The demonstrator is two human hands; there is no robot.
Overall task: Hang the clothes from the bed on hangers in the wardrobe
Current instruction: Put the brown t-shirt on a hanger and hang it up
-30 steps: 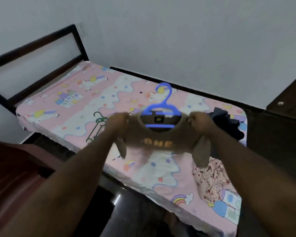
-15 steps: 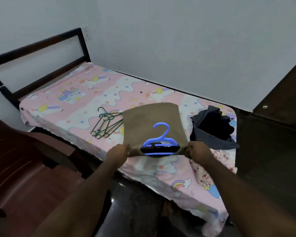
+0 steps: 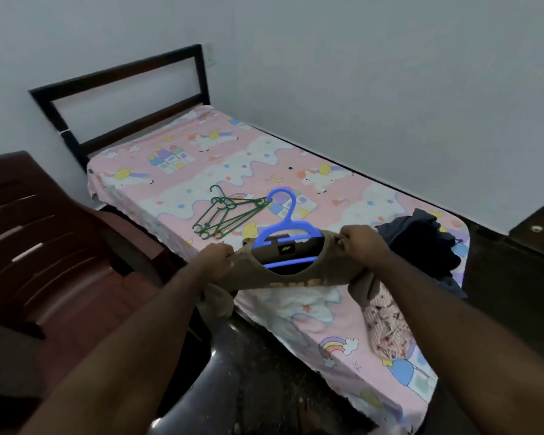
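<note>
Over the bed, the left hand and right hand each pinch a shoulder of the brown shirt (already on the blue hanger). Uneven pulling could slip it off.

Half a second back the olive-brown T-shirt was flipped out flat over the pink cartoon-print bed, its body fanned away from me and the blue plastic hanger showing against the cloth. Now I see the body dropped back below the collar, orange lettering facing me and sleeves dangling, much as it hung a second ago. The hanger's hook stands bare above the neckline, and the left hand and right hand, pinching the shoulders, sit higher in my view, the right one uppermost.
</note>
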